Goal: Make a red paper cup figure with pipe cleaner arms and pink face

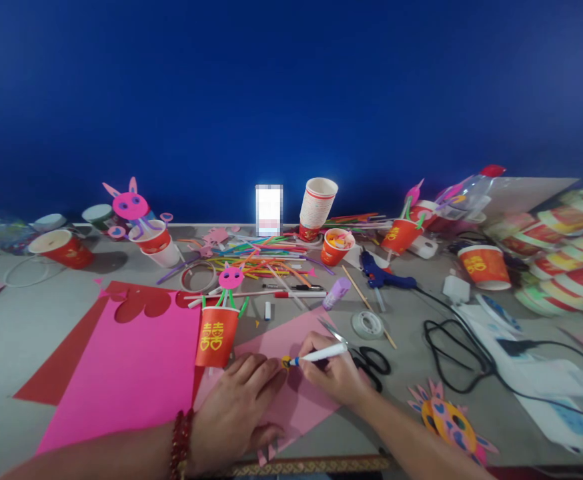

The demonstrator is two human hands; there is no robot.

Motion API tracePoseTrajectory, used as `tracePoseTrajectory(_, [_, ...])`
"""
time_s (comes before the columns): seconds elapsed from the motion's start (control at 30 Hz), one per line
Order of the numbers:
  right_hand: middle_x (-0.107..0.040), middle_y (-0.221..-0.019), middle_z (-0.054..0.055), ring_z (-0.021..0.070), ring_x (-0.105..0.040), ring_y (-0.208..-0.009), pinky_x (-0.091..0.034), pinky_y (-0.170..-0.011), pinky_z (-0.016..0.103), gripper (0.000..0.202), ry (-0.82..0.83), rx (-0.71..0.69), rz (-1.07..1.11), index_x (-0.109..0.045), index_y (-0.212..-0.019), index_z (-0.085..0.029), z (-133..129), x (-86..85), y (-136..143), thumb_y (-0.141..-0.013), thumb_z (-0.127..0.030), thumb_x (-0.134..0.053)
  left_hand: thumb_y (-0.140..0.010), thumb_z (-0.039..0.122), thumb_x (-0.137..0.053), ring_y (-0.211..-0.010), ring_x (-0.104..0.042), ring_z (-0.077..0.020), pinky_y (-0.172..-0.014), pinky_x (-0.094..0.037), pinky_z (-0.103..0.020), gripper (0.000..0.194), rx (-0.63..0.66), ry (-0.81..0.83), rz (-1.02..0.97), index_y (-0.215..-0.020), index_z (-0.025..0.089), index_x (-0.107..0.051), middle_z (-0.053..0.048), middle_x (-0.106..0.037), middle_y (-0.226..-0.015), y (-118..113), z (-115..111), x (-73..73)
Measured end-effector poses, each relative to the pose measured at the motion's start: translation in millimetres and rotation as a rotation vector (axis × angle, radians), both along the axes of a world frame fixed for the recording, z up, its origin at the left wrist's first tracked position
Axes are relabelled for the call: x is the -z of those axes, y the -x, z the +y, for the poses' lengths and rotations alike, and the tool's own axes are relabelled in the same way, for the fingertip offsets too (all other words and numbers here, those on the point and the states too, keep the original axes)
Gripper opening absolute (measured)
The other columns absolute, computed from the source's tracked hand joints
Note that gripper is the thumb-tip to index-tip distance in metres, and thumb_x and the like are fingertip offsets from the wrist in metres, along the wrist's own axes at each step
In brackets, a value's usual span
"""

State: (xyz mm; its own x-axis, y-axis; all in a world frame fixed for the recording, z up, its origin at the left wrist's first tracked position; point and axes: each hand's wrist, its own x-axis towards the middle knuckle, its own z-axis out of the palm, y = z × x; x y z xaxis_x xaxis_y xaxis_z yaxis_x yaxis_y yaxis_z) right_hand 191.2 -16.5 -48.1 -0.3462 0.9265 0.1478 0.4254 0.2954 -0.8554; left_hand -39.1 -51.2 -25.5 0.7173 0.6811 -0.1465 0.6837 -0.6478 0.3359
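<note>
My right hand (334,373) is closed around a white marker (324,353) with a blue tip. The tip touches a small yellow paper piece (286,362) that has a dark mark on it. My left hand (241,400) lies flat on a pink paper sheet (296,417), its fingertips against the yellow piece and its thumb apart. Just behind it stands a red paper cup (217,337) with green pipe-cleaner legs and a pink animal face (231,276). The marker cap (268,311) lies near that cup. Scissors (371,360) rest beside my right hand, partly hidden.
Magenta paper (136,373) covers the left side. Pipe cleaners (261,257) are heaped behind, near stacked cups (317,203). To the right lie a blue glue gun (381,272), its black cord (451,360), clear tape (367,325) and a decorated paper face (449,423). A glue stick (336,293) stands nearby.
</note>
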Motion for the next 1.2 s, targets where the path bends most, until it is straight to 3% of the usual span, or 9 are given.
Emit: tracePoseTrajectory(1.2, [-0.061,-0.063,-0.003,0.0132,-0.053,-0.057,-0.037,-0.054,0.024,0.008,-0.031,-0.012,-0.020,-0.060,-0.075,-0.022,0.2,-0.7,0.9,-0.083,-0.019,-0.057,-0.085,0.057,-0.065,-0.126,-0.046,-0.0310,-0.107,-0.040,-0.048,0.072,0.000,-0.017,0.012,-0.145,0.023,-0.041,-0.010,-0.050,-0.146,0.8,-1.2,1.7])
